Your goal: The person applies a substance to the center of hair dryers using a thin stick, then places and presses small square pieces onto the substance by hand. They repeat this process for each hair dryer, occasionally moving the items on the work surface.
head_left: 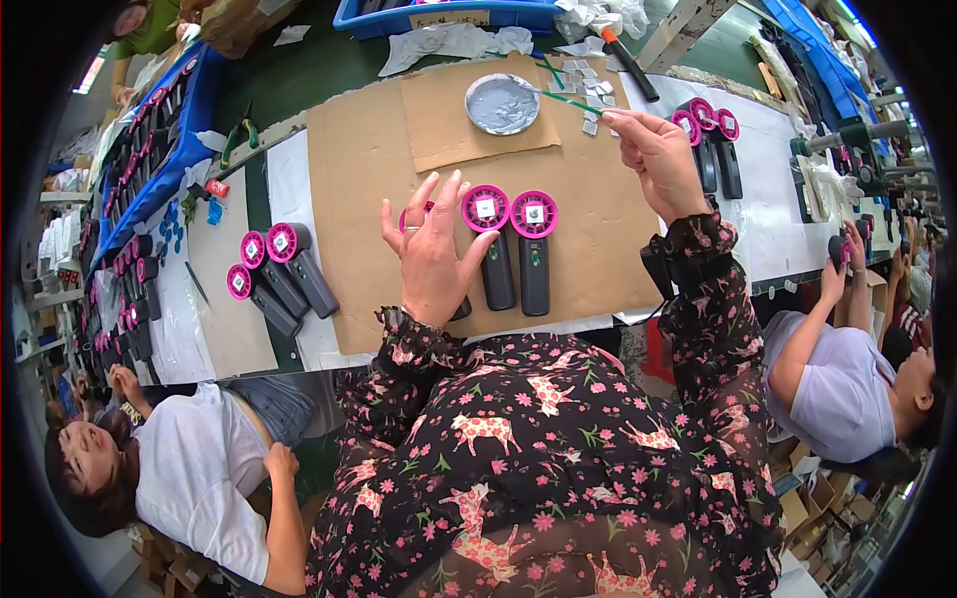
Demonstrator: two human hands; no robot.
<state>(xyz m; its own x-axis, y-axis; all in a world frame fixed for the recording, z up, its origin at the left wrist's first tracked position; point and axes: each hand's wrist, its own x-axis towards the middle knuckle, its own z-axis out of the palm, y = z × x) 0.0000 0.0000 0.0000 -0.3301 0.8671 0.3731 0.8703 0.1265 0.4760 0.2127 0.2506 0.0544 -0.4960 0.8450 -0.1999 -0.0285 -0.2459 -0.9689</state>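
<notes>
Floral cloth (543, 439) lies nearest; my left grip (434, 249) spreads loosely at pink-rimmed devices (533, 269) on cardboard (359, 179), my right grip (658, 159) pinches a green stick (572, 102); one white square (535, 214) bears a grey dab, another square (486, 208) looks barer: work partly done, I judge

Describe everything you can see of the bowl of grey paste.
The bowl is round and pale-rimmed, its material hard to tell. Grey paste covers much of its inside, streaked on top. It stands upright on brown cardboard. A thin green stick in the right hand reaches over its right edge; whether the tip touches the paste is unclear.
</notes>
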